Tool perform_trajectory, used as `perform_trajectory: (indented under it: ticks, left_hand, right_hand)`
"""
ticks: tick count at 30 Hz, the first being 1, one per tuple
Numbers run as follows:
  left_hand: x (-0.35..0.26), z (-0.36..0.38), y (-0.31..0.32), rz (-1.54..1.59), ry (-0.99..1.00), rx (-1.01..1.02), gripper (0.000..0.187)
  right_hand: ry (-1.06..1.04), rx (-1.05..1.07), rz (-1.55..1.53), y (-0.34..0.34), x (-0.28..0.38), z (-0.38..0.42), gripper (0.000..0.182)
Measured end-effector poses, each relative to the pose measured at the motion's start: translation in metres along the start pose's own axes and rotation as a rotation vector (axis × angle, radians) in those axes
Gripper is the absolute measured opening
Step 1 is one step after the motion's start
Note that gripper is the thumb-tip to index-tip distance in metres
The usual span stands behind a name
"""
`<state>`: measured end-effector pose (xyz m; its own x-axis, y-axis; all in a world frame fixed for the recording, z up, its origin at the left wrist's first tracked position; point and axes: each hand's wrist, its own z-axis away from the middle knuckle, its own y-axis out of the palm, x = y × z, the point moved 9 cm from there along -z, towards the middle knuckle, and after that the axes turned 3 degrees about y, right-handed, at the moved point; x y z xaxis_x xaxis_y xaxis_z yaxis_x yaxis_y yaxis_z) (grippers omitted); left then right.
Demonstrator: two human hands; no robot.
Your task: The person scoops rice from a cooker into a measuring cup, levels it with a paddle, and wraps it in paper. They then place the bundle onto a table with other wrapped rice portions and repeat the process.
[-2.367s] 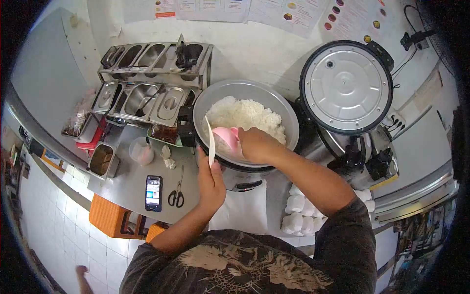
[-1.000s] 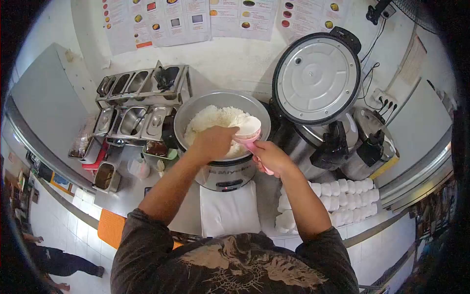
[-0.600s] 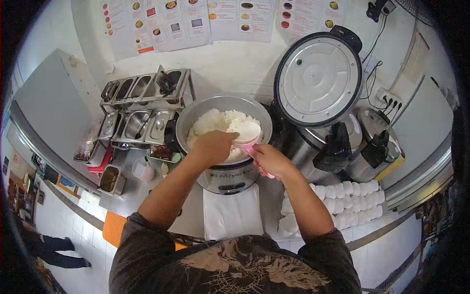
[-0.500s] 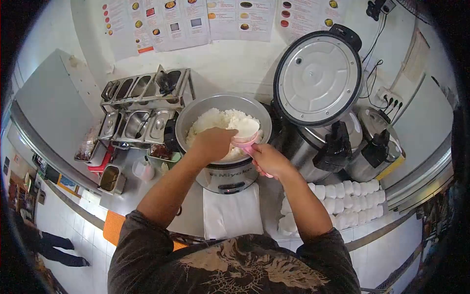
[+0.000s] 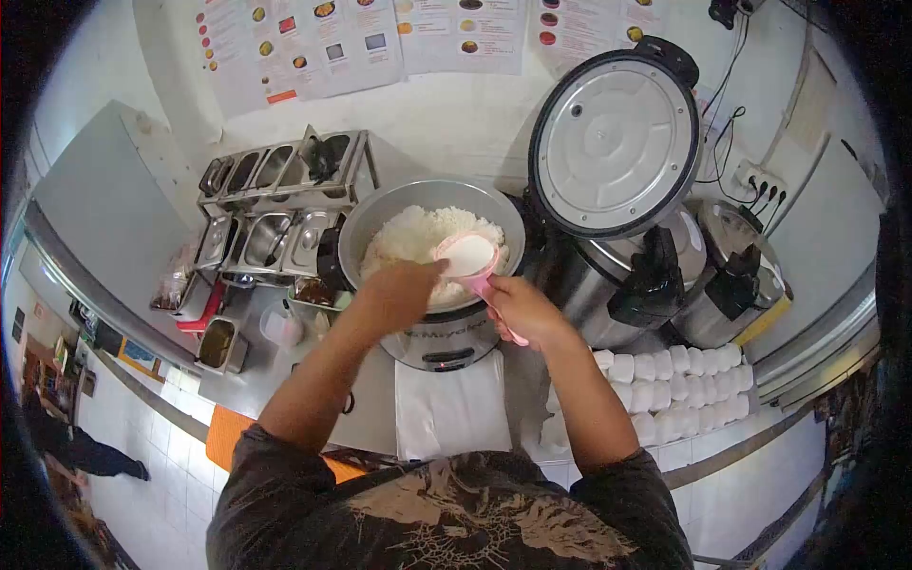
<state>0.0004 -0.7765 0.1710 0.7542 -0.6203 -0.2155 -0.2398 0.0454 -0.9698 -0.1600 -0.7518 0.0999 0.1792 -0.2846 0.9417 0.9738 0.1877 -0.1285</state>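
Note:
My right hand (image 5: 524, 312) is closed around the handle of a pink ladle (image 5: 482, 282), held over the rice cooker (image 5: 518, 228). White contents with a smooth top fill the ladle's round bowl. At the near left side of that bowl is my left hand (image 5: 399, 293), its fingertips right at the rim and most of its fingers blurred or turned away from view. Cooked rice (image 5: 418, 228) lies heaped in the cooker's pot beneath both hands.
The cooker's lid (image 5: 613, 142) stands raised at the right, with two more cookers (image 5: 608, 294) below and beside it. Rows of white wrapped portions (image 5: 670, 389) line the front right. Metal food containers (image 5: 271, 237) are at left; a white folded sheet (image 5: 451, 408) lies in front.
My left hand has drawn back left and down from the ladle's bowl. The bowl has shifted slightly left and tilted, showing more of its pink rim. A person at far left has moved.

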Motion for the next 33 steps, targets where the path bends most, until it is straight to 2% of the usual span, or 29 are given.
perform_trajectory:
  ticks: [4,8,11,12,15,16,19,20,23,24,27,29,32,33]
  left_hand:
    - [0.011,0.002,0.018,0.164,0.023,0.002,0.035]
    - [0.032,0.019,-0.018,0.107,-0.009,-0.086,0.036]
    - [0.039,0.03,-0.048,0.173,-0.153,-0.354,0.036]
    - [0.028,0.024,-0.035,0.063,-0.103,-0.3,0.038]
    - [-0.008,0.021,0.012,0.06,-0.078,0.039,0.04]
    - [0.002,0.02,0.008,-0.027,-0.045,-0.018,0.04]
    - [0.029,0.027,-0.027,-0.056,-0.175,-0.059,0.039]
    - [0.036,0.038,-0.041,-0.025,-0.221,-0.274,0.037]
    - [0.07,0.046,0.002,-0.084,-0.22,-0.223,0.038]
    - [0.083,0.039,0.024,-0.091,-0.312,-0.05,0.037]
    - [0.086,0.047,0.021,-0.237,-0.323,-0.279,0.038]
    - [0.049,0.075,-0.019,-0.231,-0.324,-0.537,0.038]
    - [0.058,0.119,0.008,-0.009,-0.276,-0.861,0.054]
    - [0.066,0.126,0.039,0.202,-0.399,-0.808,0.061]
  right_hand:
    - [-0.011,-0.01,0.08,0.001,0.0,-0.008,0.022]
    - [-0.004,0.028,0.092,0.003,0.001,-0.01,0.024]
    - [0.014,0.067,0.017,0.007,0.002,-0.008,0.024]
    - [0.019,0.056,0.045,0.009,0.0,-0.008,0.024]
    - [0.024,0.043,0.13,0.014,0.004,-0.009,0.023]
    - [0.013,0.044,0.147,0.015,0.009,-0.006,0.023]
    - [-0.007,0.022,0.101,0.01,0.0,-0.007,0.021]
    - [-0.015,0.015,0.069,0.008,-0.003,-0.009,0.02]
    - [-0.033,0.063,-0.052,0.001,-0.009,0.001,0.016]
    - [-0.032,0.069,-0.07,-0.002,-0.009,0.009,0.016]
    - [0.021,0.121,-0.084,-0.009,-0.011,0.044,0.015]
    - [0.101,0.155,-0.14,-0.011,-0.02,0.072,0.014]
    - [0.163,0.193,-0.051,-0.02,-0.064,0.097,0.013]
    - [0.181,0.194,-0.028,-0.019,-0.082,0.103,0.013]
